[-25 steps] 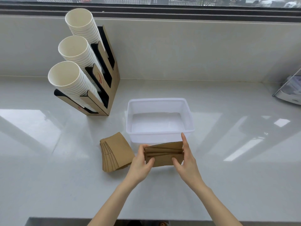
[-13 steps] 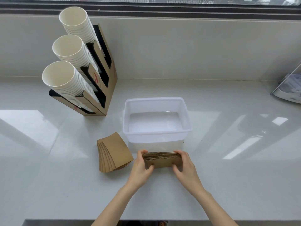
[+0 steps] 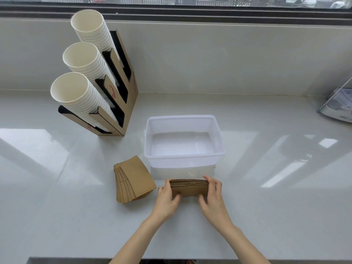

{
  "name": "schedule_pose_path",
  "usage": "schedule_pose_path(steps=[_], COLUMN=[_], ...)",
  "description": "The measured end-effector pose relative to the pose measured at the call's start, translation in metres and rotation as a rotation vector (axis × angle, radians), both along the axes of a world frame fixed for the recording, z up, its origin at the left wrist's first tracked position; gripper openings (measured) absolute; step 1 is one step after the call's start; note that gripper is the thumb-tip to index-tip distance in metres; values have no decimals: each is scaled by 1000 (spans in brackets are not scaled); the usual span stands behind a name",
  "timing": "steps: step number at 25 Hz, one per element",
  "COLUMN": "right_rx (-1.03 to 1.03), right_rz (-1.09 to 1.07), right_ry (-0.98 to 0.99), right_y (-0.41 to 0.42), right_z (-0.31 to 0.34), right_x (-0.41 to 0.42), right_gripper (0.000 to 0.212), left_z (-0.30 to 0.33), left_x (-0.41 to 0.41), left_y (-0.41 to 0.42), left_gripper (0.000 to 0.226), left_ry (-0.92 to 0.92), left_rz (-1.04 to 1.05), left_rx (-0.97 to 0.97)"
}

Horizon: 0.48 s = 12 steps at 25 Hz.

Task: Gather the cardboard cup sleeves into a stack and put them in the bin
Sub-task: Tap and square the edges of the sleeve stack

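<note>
A squared-up stack of brown cardboard cup sleeves (image 3: 188, 188) stands on its long edge on the white counter, just in front of the bin. My left hand (image 3: 167, 197) grips its left end and my right hand (image 3: 212, 195) grips its right end. A second, fanned pile of sleeves (image 3: 133, 180) lies flat on the counter to the left, untouched. The translucent white plastic bin (image 3: 183, 159) sits behind the held stack and has nothing inside.
A cardboard cup dispenser (image 3: 114, 103) with three columns of white paper cups (image 3: 76, 94) leans at the back left. A clear stand with papers (image 3: 339, 105) sits at the far right edge. A wall and window ledge run behind the counter.
The held stack has come down from bin-rim height onto the counter, and its loose edges are now pressed flush. My right hand's fingers have curled from upright onto the stack's right end.
</note>
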State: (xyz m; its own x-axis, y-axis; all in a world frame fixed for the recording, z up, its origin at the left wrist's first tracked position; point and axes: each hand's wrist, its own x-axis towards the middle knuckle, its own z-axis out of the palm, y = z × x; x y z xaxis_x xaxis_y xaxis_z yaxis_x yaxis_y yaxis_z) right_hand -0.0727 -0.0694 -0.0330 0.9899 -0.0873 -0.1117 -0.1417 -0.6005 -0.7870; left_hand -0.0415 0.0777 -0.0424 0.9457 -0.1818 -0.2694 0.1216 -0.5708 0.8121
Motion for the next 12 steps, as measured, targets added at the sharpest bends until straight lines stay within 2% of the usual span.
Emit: schedule_pose_path(steps=[5, 8, 12], right_rx=[19, 76, 208], right_rz=[-89, -107, -83], right_ry=[-15, -50, -35], right_y=[-5, -4, 9], right_z=[8, 16, 30], right_x=[7, 13, 22], right_gripper=[36, 33, 30], left_z=[12, 31, 51], left_x=[2, 6, 12], left_y=[0, 3, 21], left_gripper=[10, 9, 10], left_ry=[-123, -220, -155], left_rz=[1, -18, 107], left_rx=[-7, -27, -183])
